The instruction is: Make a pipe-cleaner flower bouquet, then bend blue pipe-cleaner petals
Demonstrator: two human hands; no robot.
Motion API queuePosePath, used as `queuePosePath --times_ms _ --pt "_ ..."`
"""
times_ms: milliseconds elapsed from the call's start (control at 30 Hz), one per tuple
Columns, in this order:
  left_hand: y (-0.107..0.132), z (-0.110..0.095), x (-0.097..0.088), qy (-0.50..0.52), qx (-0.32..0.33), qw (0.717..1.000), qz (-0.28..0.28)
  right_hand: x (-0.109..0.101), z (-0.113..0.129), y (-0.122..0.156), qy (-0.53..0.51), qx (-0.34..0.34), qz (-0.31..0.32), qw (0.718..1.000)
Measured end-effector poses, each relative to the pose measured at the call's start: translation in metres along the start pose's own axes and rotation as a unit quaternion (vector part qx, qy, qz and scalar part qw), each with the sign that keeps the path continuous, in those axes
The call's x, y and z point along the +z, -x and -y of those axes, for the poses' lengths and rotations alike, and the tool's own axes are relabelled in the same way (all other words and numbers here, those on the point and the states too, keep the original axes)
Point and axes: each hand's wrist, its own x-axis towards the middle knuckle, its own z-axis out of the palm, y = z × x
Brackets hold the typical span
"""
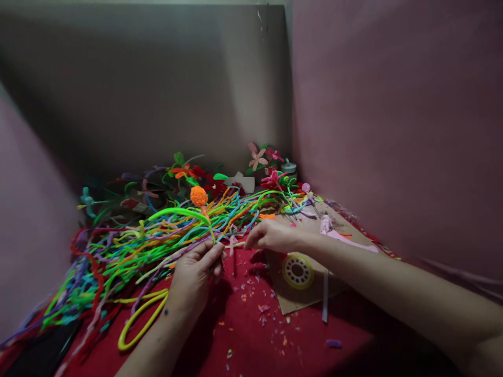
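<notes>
My left hand (200, 264) is closed in a pinch on the stem of a pipe-cleaner flower. The flower (198, 197) has a round orange head, and a long bright green pipe-cleaner leaf (176, 211) curves off to its left. It stands nearly upright above the red cloth. A thin pale strip (236, 244) stretches from the left fingertips to my right hand (271, 235), whose bent fingers are closed on its far end. The right fingertips are partly hidden behind the hand. Below the right forearm lies a yellow tape roll (298, 271).
A big heap of coloured pipe cleaners (129, 251) covers the left and middle. Finished flowers (257, 156) stand at the back by the wall. Cardboard (291, 301) lies under the tape roll, beside a clear stick (325, 298). Fuzzy scraps (264, 309) litter the red cloth (243, 345).
</notes>
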Motion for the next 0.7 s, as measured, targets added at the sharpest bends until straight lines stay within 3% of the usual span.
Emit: queuePosePath --times_ms 100,167,233,333,433,567,700 --pt "0.001 0.001 0.002 -0.002 -0.001 1.000 0.006 -0.034 -0.012 0.004 0.049 0.067 -0.109 0.991" --pt "0.003 0.001 0.004 -0.003 0.003 1.000 0.009 -0.056 -0.026 0.000 0.095 0.140 -0.198 0.966" --pt "0.004 0.001 0.005 -0.007 0.011 1.000 0.009 -0.071 -0.043 -0.005 0.132 0.218 -0.240 0.937" --pt "0.005 0.003 0.006 -0.033 0.026 0.999 0.008 -0.079 -0.064 -0.014 0.152 0.296 -0.231 0.914" --pt "0.007 0.004 0.004 -0.089 0.038 0.995 0.021 -0.074 -0.075 -0.020 0.155 0.324 -0.207 0.910" --pt "0.007 0.006 0.003 -0.129 0.046 0.990 0.028 -0.071 -0.078 -0.020 0.154 0.322 -0.212 0.910" --pt "0.006 0.007 0.001 -0.122 0.041 0.991 0.025 -0.078 -0.075 -0.010 0.159 0.285 -0.262 0.908"
